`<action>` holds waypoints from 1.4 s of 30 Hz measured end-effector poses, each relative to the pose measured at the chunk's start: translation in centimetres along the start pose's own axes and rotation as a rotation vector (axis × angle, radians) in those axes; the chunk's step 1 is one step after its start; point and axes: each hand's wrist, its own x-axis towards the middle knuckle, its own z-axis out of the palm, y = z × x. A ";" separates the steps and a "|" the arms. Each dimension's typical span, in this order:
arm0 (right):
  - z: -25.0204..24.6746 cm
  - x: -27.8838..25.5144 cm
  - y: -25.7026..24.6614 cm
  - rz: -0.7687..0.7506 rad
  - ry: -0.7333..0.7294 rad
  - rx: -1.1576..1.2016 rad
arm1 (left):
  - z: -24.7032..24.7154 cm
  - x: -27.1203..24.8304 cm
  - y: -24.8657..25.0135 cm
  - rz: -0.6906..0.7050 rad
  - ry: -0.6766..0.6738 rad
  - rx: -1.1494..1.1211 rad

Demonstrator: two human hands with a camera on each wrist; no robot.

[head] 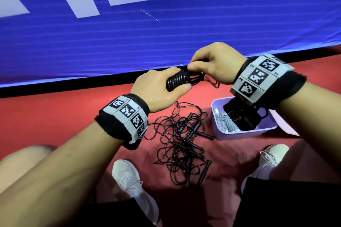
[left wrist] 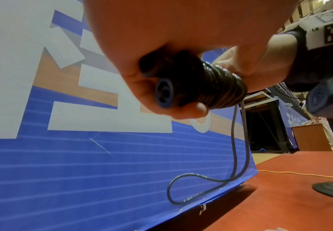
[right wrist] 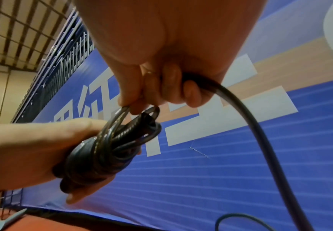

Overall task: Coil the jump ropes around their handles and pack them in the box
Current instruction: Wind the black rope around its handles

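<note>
Above the red floor, the left hand (head: pixel 158 86) gripped the coiled handles (head: pixel 177 79); the right hand (head: pixel 212 62) pinched the rope's tail (right wrist: pixel 256 125), probably needing tucking next.

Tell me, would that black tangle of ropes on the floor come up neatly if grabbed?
Probably not. The tangled ropes are thin, looping cords, so likely floppy and prone to snagging. Their stiff-looking handles would probably dangle. It looks light.

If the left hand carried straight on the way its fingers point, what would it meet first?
Most likely the right hand, just beyond the coiled black jump rope that the left hand grips; it pinches the rope's loose end there. Depth between them is unclear.
</note>
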 end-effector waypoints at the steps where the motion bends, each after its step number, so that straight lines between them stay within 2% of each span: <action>1: 0.0 0.0 -0.1 0.008 -0.002 0.028 | -0.1 -0.1 0.2 -0.010 0.009 0.005; 6: -0.3 0.2 -0.1 0.067 -0.026 0.235 | 0.2 -0.4 0.9 -0.001 0.058 -0.046; 9: -0.6 0.3 0.4 0.097 -0.053 0.456 | 0.2 -0.4 0.8 0.017 0.136 -0.147; 14: 0.6 0.6 1.6 0.155 -0.138 0.823 | 0.4 -0.4 1.0 -0.055 0.211 -0.345; 17: 1.9 0.5 1.6 0.217 -0.118 1.021 | 0.6 -0.2 1.2 -0.117 0.264 -0.405; 21: 3.4 0.4 1.4 0.281 -0.117 1.147 | 0.7 0.0 1.3 -0.190 0.308 -0.436; 27: 4.2 0.1 0.6 0.292 -0.128 1.070 | 0.6 0.9 0.4 -0.276 0.238 -0.375; 32: 4.2 -0.1 0.2 0.248 -0.132 0.910 | 0.1 1.0 0.2 -0.274 0.177 -0.375; 36: 4.5 -0.2 0.0 0.205 -0.054 0.751 | 0.0 0.9 0.2 -0.240 0.226 -0.357; 39: 5.0 -0.4 0.1 0.159 0.065 0.524 | 0.1 1.0 0.2 -0.236 0.262 -0.365; 42: 5.5 -0.4 0.5 0.186 0.099 0.430 | 0.3 1.2 0.1 -0.245 0.255 -0.330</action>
